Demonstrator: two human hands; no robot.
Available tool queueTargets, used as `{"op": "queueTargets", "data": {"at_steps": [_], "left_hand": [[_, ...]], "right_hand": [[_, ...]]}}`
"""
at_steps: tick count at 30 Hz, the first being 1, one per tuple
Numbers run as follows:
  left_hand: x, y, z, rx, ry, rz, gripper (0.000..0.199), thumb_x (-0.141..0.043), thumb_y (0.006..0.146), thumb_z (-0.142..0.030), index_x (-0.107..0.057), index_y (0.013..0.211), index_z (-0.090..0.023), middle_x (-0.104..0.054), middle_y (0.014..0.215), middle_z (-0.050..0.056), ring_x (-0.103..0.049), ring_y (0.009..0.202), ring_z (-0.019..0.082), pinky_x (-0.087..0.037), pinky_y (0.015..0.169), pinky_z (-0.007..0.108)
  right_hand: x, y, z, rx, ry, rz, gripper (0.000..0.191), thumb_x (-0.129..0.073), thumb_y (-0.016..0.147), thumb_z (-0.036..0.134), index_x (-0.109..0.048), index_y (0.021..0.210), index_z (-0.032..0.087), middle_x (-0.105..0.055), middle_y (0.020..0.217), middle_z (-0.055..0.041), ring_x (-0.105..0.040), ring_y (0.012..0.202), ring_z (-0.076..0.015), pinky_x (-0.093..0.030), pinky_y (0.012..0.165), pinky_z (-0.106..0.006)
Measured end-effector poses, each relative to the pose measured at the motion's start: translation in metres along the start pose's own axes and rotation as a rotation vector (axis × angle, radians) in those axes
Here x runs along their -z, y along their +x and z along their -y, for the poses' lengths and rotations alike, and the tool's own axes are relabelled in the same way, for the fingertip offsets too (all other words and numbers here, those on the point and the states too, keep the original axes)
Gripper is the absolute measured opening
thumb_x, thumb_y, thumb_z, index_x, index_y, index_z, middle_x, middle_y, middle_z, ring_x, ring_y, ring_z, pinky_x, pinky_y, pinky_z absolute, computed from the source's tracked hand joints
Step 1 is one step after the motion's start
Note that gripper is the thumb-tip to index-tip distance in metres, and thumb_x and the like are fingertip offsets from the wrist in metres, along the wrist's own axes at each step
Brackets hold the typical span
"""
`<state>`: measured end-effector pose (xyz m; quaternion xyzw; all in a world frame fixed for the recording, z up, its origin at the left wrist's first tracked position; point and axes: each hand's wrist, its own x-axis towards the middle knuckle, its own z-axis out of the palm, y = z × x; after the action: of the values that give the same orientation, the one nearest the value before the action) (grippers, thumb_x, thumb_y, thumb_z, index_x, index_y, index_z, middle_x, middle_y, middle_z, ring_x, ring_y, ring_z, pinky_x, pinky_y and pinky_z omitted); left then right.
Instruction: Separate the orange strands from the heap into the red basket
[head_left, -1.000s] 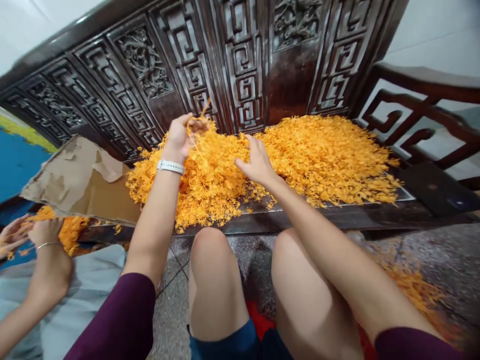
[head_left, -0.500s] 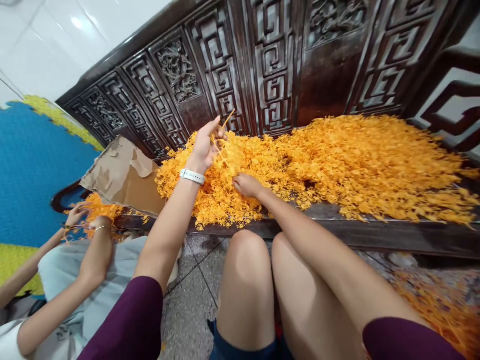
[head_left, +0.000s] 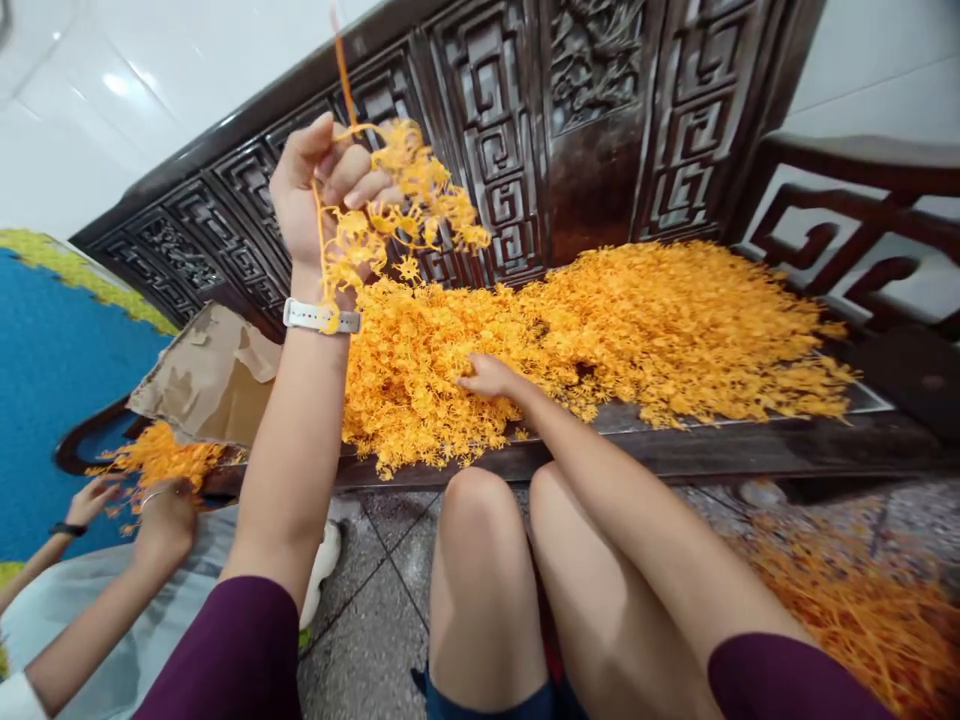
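My left hand [head_left: 330, 185] is raised in front of the carved bench back, its fingers closed round a bunch of small orange artificial flower sprigs [head_left: 420, 185]. One thin orange stem pokes up above the fist, and loose sprigs dangle by the white wristband. Lower down, my right hand [head_left: 491, 377] reaches to the heap of orange artificial flowers [head_left: 427, 350] on the bench seat. Its thumb and forefinger are apart at the heap's surface, with nothing visible between them; the other fingers are partly hidden.
A larger orange heap [head_left: 690, 330] spreads over the right of the dark wooden bench [head_left: 675, 450]. Torn cardboard [head_left: 217, 370] leans at left, where a co-worker's hands [head_left: 165, 520] handle more orange pieces [head_left: 165, 455]. Orange stems [head_left: 862, 610] lie at lower right.
My left hand has risen and moved left, lifting the bunch off the heap. My right hand has stayed low at the heap, its thumb and forefinger now parted. The view has shifted slightly.
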<state>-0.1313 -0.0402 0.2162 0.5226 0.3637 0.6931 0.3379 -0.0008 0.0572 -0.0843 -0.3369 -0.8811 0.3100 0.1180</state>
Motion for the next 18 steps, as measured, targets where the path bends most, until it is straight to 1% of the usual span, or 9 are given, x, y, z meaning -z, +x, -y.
{"op": "queueTargets", "data": {"at_steps": [3, 5, 6, 8, 9, 11, 13, 16, 18], "left_hand": [[-0.019, 0.003, -0.005, 0.003, -0.002, 0.025, 0.052, -0.029, 0.115, -0.039, -0.023, 0.066, -0.022, -0.01, 0.072, 0.0, -0.054, 0.068, 0.012, -0.049, 0.085, 0.034], [-0.027, 0.002, 0.007, -0.006, -0.025, 0.026, 0.054, -0.029, 0.115, -0.041, -0.024, 0.064, -0.022, -0.01, 0.068, -0.001, -0.044, 0.056, 0.011, -0.051, 0.079, 0.034], [-0.029, 0.0, 0.018, 0.0, -0.035, 0.022, 0.055, -0.031, 0.114, -0.043, -0.026, 0.064, -0.023, -0.012, 0.066, -0.002, -0.043, 0.055, 0.012, -0.052, 0.078, 0.035], [-0.032, -0.008, 0.049, 0.053, -0.039, 0.012, 0.054, -0.042, 0.111, -0.047, -0.035, 0.063, -0.024, -0.021, 0.06, -0.001, -0.054, 0.062, 0.016, -0.055, 0.08, 0.038], [-0.033, -0.014, 0.068, 0.095, -0.026, 0.016, 0.05, -0.051, 0.108, -0.049, -0.044, 0.065, -0.024, -0.031, 0.06, 0.0, -0.062, 0.072, 0.02, -0.057, 0.083, 0.039], [-0.036, -0.026, 0.108, 0.165, -0.019, 0.074, 0.038, -0.062, 0.101, -0.047, -0.058, 0.072, -0.023, -0.051, 0.065, 0.003, -0.069, 0.085, 0.022, -0.057, 0.082, 0.037], [-0.04, -0.039, 0.145, 0.227, -0.025, 0.149, 0.024, -0.069, 0.095, -0.039, -0.068, 0.078, -0.022, -0.066, 0.076, 0.005, -0.071, 0.09, 0.022, -0.056, 0.08, 0.035], [-0.052, -0.056, 0.186, 0.296, 0.04, 0.168, 0.017, -0.075, 0.089, -0.036, -0.073, 0.079, -0.022, -0.075, 0.088, 0.005, -0.069, 0.091, 0.019, -0.053, 0.081, 0.032], [-0.06, -0.066, 0.205, 0.327, 0.1, 0.145, 0.022, -0.078, 0.087, -0.039, -0.072, 0.075, -0.022, -0.074, 0.086, 0.004, -0.068, 0.087, 0.017, -0.05, 0.08, 0.03]], "right_hand": [[0.021, -0.013, 0.007, 0.001, 0.108, -0.198, 0.075, -0.058, 0.1, 0.05, -0.037, 0.159, 0.009, -0.059, 0.148, -0.0251, -0.064, 0.128, -0.0323, -0.052, 0.106, -0.04], [0.037, -0.022, 0.014, 0.041, 0.301, -0.304, 0.074, -0.045, 0.104, 0.049, -0.023, 0.163, 0.011, -0.056, 0.149, -0.0236, -0.065, 0.124, -0.0282, -0.054, 0.101, -0.039], [0.045, -0.027, 0.017, 0.081, 0.446, -0.343, 0.073, -0.043, 0.103, 0.049, -0.02, 0.163, 0.013, -0.057, 0.148, -0.0219, -0.066, 0.122, -0.0267, -0.056, 0.097, -0.038], [0.062, -0.04, 0.022, 0.162, 0.753, -0.403, 0.073, -0.047, 0.099, 0.054, -0.025, 0.16, 0.02, -0.06, 0.144, -0.0178, -0.066, 0.12, -0.0257, -0.057, 0.09, -0.036], [0.069, -0.047, 0.023, 0.186, 0.873, -0.426, 0.073, -0.05, 0.096, 0.06, -0.03, 0.156, 0.023, -0.061, 0.142, -0.0158, -0.065, 0.12, -0.026, -0.057, 0.088, -0.036], [0.083, -0.061, 0.022, 0.184, 1.003, -0.468, 0.07, -0.053, 0.09, 0.072, -0.042, 0.144, 0.028, -0.064, 0.136, -0.0125, -0.066, 0.115, -0.0255, -0.057, 0.083, -0.036], [0.094, -0.076, 0.017, 0.146, 1.07, -0.513, 0.066, -0.058, 0.085, 0.077, -0.051, 0.13, 0.029, -0.069, 0.124, -0.0096, -0.067, 0.105, -0.0234, -0.055, 0.08, -0.034], [0.108, -0.096, 0.002, 0.046, 1.127, -0.587, 0.05, -0.066, 0.084, 0.066, -0.056, 0.114, 0.027, -0.071, 0.107, -0.0059, -0.066, 0.093, -0.0199, -0.052, 0.076, -0.031], [0.117, -0.109, -0.011, -0.014, 1.175, -0.6, 0.037, -0.066, 0.087, 0.054, -0.056, 0.109, 0.026, -0.07, 0.101, -0.0045, -0.064, 0.088, -0.0184, -0.05, 0.075, -0.03]]}}
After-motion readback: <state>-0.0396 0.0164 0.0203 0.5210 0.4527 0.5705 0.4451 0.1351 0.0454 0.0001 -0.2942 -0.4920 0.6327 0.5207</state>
